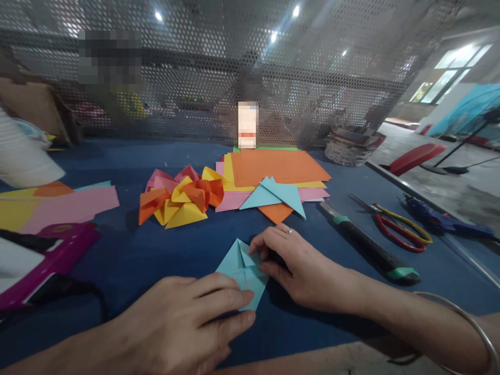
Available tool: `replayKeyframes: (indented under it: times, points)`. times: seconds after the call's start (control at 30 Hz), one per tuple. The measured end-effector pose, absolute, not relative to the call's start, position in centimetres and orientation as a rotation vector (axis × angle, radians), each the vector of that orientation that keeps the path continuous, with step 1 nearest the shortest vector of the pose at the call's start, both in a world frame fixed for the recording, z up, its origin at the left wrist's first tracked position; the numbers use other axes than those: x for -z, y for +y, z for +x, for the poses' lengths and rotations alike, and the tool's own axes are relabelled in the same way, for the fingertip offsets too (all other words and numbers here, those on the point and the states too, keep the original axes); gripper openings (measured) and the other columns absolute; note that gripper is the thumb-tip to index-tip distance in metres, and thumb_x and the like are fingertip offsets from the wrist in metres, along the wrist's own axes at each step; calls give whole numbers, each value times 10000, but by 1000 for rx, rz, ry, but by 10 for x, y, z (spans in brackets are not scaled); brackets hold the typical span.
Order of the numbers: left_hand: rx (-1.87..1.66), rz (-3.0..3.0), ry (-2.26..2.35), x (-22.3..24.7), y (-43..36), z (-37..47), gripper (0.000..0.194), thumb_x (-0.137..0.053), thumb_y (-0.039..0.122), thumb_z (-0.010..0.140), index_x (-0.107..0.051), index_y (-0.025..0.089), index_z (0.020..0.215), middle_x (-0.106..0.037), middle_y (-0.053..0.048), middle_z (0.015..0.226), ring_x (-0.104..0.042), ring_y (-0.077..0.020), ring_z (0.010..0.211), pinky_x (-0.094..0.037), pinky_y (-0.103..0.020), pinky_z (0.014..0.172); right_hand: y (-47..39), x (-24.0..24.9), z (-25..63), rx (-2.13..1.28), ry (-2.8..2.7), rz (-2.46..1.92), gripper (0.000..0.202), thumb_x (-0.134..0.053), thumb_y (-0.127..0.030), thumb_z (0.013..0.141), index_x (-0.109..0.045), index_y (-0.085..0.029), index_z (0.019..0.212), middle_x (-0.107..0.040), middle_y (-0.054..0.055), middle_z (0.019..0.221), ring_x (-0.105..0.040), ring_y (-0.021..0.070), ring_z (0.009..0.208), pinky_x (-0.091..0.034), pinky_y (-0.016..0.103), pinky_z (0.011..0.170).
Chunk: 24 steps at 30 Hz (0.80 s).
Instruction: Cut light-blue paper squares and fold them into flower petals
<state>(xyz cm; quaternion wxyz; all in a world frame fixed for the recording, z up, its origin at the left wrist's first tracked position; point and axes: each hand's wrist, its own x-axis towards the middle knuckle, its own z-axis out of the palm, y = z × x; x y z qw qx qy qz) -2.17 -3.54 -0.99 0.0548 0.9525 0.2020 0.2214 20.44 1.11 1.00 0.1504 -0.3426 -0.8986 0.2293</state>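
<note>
A light-blue sheet of origami paper (247, 275), partly folded with a raised flap near its top corner, lies on the blue table in front of me. My left hand (195, 315) rests on its lower left part, fingers stretched out flat over it. At the upper right edge, my right hand (291, 260) pinches a flap between thumb and fingers. Just beyond it are folded light-blue paper pieces (275, 192), lying on a stack of coloured paper (279, 167). Left of those sits a pile of folded orange, yellow and pink pieces (182, 198).
To the right lie a utility knife (367, 242), pliers with red and yellow handles (402, 226) and a blue glue gun (445, 221). A magenta-and-white device (50, 260), pink paper (78, 208) and white cups (27, 148) are at left. A woven basket (351, 146) stands behind.
</note>
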Motion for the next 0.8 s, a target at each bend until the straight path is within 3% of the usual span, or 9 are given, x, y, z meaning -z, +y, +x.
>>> replayKeyframes:
  times: [0.07, 0.13, 0.2, 0.37, 0.8]
  points:
    - [-661, 2890, 606, 9, -36, -21, 334, -440, 145, 846, -601, 204, 1133, -688, -38, 1096, -632, -208, 933, -567, -274, 704, 9, -10, 204, -663, -2572, -1004, 231, -613, -175, 808, -511, -187, 1015, -561, 43, 978, -463, 193, 909, -375, 345, 811]
    - [-545, 2907, 618, 7, -36, -20, 320, -473, 136, 836, -599, 202, 1123, -701, -23, 1043, -639, -198, 912, -568, -262, 705, 7, -11, 203, -667, -2562, -1044, 365, -696, -333, 759, -512, -187, 1038, -554, 44, 987, -455, 209, 919, -381, 356, 808]
    - [-527, 2927, 656, 5, -37, -19, 299, -478, 148, 854, -596, 214, 1120, -702, -9, 1015, -643, -182, 891, -566, -247, 709, 6, -12, 202, -680, -2557, -1068, 446, -726, -388, 723, -512, -190, 1061, -548, 38, 993, -454, 211, 928, -383, 361, 816]
    - [-508, 2949, 648, 4, -35, -20, 325, -494, 149, 846, -588, 221, 1149, -690, -9, 1065, -638, -189, 940, -566, -250, 725, 9, -15, 205, -757, -2550, -1063, 452, -725, -240, 712, -498, -192, 1100, -542, 22, 1007, -472, 184, 931, -389, 346, 844]
    - [-544, 2996, 648, 10, -34, -21, 357, -503, 109, 812, -596, 227, 1136, -693, 10, 1080, -641, -191, 927, -574, -246, 671, 23, -17, 217, -894, -2535, -1019, 472, -566, -65, 791, -448, -189, 1231, -554, 39, 1025, -496, 172, 999, -415, 319, 877]
